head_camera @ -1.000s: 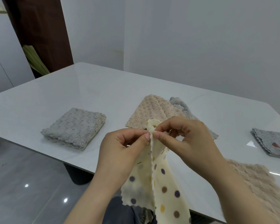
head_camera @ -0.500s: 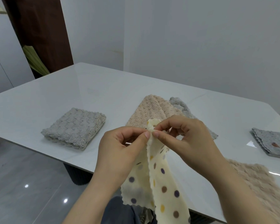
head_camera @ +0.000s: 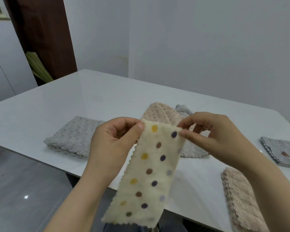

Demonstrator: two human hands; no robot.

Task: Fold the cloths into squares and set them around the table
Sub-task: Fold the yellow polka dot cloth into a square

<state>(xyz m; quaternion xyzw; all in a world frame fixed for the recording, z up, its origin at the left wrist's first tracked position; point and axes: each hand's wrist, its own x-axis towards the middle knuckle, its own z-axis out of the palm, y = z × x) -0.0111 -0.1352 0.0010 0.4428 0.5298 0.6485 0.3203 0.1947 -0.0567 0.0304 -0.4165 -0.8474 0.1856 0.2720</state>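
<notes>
A cream cloth with coloured polka dots (head_camera: 149,174) hangs in the air as a long narrow strip in front of the white table (head_camera: 74,101). My left hand (head_camera: 114,144) pinches its top left corner between thumb and fingers. My right hand (head_camera: 214,133) pinches the top right corner. A folded grey cloth (head_camera: 74,136) lies on the table to the left. Behind my hands a beige cloth (head_camera: 159,113) lies over another grey cloth (head_camera: 192,149), both partly hidden.
A folded grey cloth with a small reddish mark (head_camera: 281,151) lies near the table's right edge. A beige cloth (head_camera: 241,201) lies at the near right. The near table edge runs diagonally below my hands. Grey floor shows at the left; a dark door and white cabinet stand beyond.
My hands have moved apart at the top edge. The polka-dot cloth, bunched and doubled between my fingertips before, now hangs spread as one flat strip.
</notes>
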